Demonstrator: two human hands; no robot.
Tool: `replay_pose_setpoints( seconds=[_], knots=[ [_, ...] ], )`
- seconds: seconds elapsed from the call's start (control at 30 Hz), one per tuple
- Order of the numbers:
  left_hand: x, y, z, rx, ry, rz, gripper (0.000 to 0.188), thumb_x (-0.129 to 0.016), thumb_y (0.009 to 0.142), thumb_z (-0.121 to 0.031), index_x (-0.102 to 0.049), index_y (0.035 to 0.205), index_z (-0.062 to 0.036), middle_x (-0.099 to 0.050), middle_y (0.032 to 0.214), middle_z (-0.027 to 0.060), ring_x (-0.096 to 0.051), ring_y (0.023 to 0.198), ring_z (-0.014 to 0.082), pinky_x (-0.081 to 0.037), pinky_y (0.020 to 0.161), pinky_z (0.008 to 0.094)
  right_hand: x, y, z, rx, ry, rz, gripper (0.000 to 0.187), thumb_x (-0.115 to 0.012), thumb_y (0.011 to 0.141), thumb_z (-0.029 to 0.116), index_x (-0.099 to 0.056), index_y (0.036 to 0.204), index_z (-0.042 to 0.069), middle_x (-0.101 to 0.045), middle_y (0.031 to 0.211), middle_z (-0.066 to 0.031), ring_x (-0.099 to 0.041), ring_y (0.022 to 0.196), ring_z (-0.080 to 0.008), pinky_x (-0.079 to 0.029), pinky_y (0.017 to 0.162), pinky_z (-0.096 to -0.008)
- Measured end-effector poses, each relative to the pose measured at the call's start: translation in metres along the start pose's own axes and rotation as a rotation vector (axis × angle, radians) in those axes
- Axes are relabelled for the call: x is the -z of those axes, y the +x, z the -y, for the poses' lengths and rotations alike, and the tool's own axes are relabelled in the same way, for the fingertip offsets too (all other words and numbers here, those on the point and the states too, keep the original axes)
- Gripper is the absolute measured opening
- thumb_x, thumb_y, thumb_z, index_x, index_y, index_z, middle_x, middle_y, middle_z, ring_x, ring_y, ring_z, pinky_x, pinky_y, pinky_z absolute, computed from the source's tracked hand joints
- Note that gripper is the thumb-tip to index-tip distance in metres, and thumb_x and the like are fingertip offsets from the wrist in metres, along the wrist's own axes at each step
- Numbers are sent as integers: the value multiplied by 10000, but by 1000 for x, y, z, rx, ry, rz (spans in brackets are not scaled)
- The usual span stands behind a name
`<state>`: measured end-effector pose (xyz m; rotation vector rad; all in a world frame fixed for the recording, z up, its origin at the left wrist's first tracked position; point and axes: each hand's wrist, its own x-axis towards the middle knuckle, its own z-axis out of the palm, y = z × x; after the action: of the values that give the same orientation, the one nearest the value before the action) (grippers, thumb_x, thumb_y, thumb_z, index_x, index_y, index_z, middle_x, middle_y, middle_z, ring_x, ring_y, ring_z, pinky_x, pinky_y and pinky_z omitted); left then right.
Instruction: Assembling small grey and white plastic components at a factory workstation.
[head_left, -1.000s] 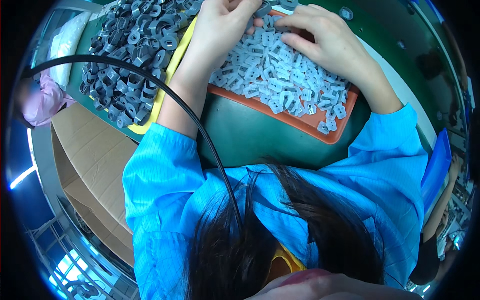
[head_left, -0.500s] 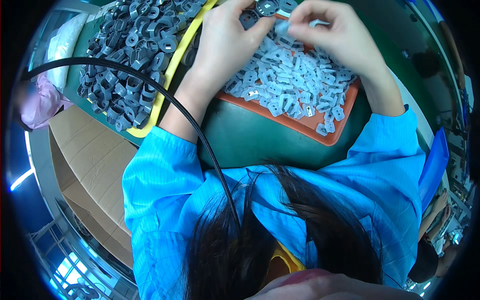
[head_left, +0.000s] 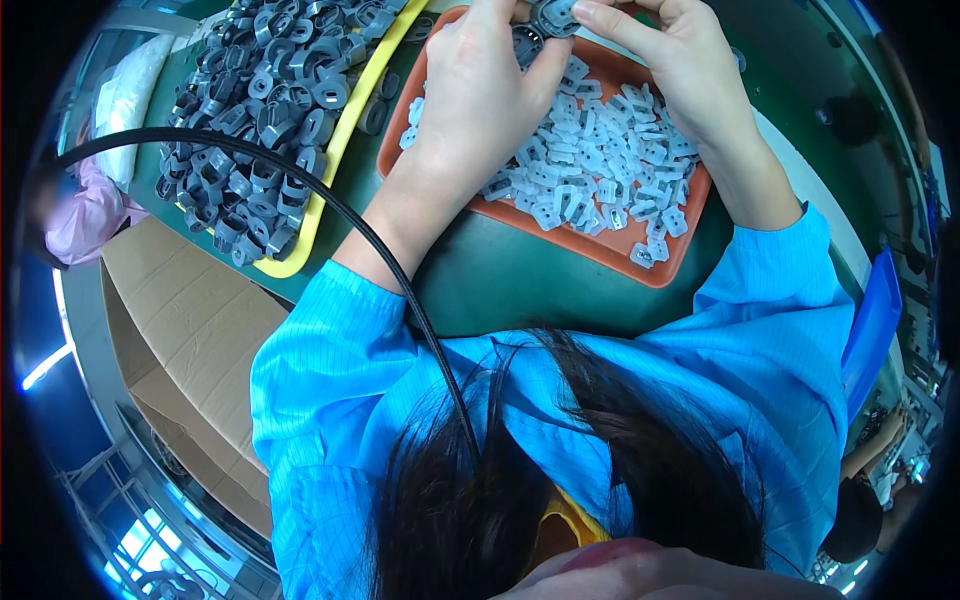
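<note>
Currently, the left hand [head_left: 480,95] is closed around a dark grey round part [head_left: 526,42], thumb along its near side, at the upper edge of view. Right hand [head_left: 690,65]: fingers curled, thumb tip on a lighter grey disc [head_left: 553,18] just beside that part; whether the fingers grip it, cannot tell. Both parts sit between the hands, over the far side of an orange tray [head_left: 640,270]. Tray contents: a loose heap of small translucent white pieces [head_left: 590,150], thinning toward the near right corner. Left hand and forearm cover part of the tray's left half. A black cable [head_left: 402,275] arches across the view, passing in front of the left forearm. Further left, a yellow tray [head_left: 318,215] piled with grey ring-shaped parts [head_left: 265,110]; a few grey pieces [head_left: 373,115] lie between the trays. Surface: green tabletop [head_left: 570,295]. Outward from it: open cardboard box [head_left: 190,300] at lower left, white plastic bag [head_left: 125,110] and a person in pink [head_left: 90,225] at far left, blue bin [head_left: 873,330] at right.
</note>
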<state>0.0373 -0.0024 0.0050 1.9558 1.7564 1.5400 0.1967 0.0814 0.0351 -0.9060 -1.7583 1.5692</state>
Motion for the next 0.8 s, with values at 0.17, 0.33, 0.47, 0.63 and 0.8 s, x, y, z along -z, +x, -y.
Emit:
replay_pose_setpoints(
  seconds=[0.17,0.33,0.47,0.63,0.8],
  knots=[
    [5,0,-8,42,79,29,368,-767,851,-20,-604,1180,7,-704,994,201,-727,909,334,-567,787,376,-3,0,-2,-1,26,46,105,-736,946,93,-707,957,-7,-693,807,-28,-597,663,-60,-463,580,-212],
    [2,-1,4,-78,16,29,343,-778,829,-6,-642,1144,-6,-708,994,187,-712,908,352,-564,804,387,-3,7,-1,19,211,-32,121,-729,954,105,-720,954,-16,-704,833,-17,-617,715,-60,-493,641,-203],
    [9,1,3,-165,23,125,350,-775,812,16,-653,1139,-8,-707,1017,189,-699,959,341,-553,850,385,16,13,-9,-87,22,243,135,-730,948,86,-726,1004,-37,-722,844,-50,-645,698,-82,-519,635,-210],
    [13,2,-11,338,-743,89,474,-736,901,6,-535,1330,-9,-642,1062,93,-665,949,191,-548,845,292,18,15,-10,-93,163,214,144,-731,956,93,-717,1024,-34,-731,858,-73,-679,702,-113,-543,640,-216],
    [19,11,23,643,-960,61,303,-676,982,-38,-575,1266,-8,-677,994,34,-650,847,108,-533,771,236,14,13,-9,-85,209,289,188,-725,925,-7,-662,1098,-45,-735,914,-93,-699,783,-120,-565,715,-225]
  ],
)
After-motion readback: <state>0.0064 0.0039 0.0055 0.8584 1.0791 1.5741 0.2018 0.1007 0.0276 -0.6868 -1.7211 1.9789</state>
